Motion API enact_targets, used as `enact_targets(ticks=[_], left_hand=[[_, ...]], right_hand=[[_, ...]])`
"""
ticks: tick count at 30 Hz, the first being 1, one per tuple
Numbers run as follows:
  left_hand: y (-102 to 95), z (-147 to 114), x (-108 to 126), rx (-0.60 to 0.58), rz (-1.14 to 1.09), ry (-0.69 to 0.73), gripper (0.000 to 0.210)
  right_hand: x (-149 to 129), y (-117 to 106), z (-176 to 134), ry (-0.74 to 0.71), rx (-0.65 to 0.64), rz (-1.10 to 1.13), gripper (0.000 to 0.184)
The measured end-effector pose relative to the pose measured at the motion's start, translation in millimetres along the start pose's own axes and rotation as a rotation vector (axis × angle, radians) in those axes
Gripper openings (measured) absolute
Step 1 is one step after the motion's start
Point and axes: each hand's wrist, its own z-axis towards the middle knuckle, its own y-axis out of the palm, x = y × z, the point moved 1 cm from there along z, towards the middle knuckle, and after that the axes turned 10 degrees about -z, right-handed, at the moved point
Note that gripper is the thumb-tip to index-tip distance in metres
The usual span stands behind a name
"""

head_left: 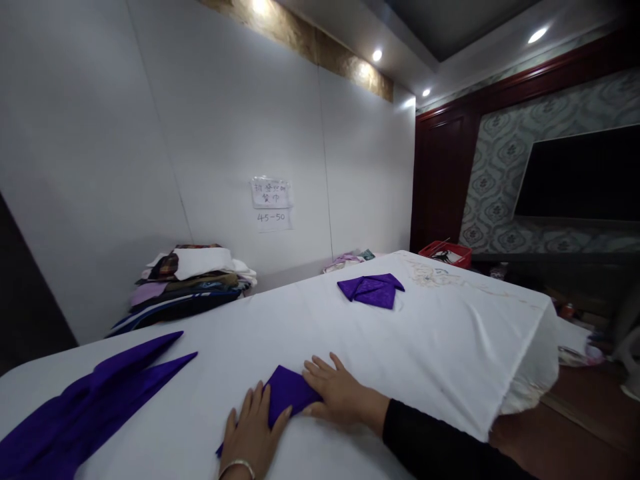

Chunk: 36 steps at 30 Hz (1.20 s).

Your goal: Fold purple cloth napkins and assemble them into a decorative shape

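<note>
A folded purple napkin lies on the white tablecloth near the front, its point facing away from me. My left hand, with a bracelet at the wrist, rests flat over its left side, fingers spread. Across its right edge lies my right hand, palm down with the fingers stretched out, a black sleeve behind it. Parts of the napkin are hidden under both hands. Farther back sits another folded purple napkin. A larger purple cloth with two long points spreads over the left side.
The white tablecloth hangs over the table's right edge. Against the wall stands a stack of folded clothes. A red basket is beyond the far end, with more fabric near the wall. Paper signs hang above.
</note>
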Motion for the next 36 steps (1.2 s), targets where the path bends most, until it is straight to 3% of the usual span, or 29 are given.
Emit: enact_targets(ticks=[3, 6, 12, 25, 36], left_hand=[[1.3, -1.0, -1.6, -0.023, 0.030, 0.008, 0.069], [0.5, -3.0, -0.4, -0.046, 0.072, 0.030, 0.061], [-5.8, -4.6, 6.5, -0.027, -0.013, 0.001, 0.065], [-7.4, -4.0, 4.2, -0.064, -0.029, -0.026, 0.069], [-5.2, -5.9, 4.0, -0.003, -0.116, 0.005, 0.079]], right_hand=[[-22.9, -7.4, 27.1, -0.112, 0.056, 0.007, 0.074], [-38.8, 2.6, 59.9, -0.201, 0.025, 0.026, 0.075], [-30.8, 35.5, 84.3, -0.159, -0.066, 0.056, 0.067], [-16.1, 38.3, 67.1, -0.131, -0.103, 0.056, 0.071], [19.1, 31.1, 6.8, -0.059, -0.194, -0.001, 0.076]])
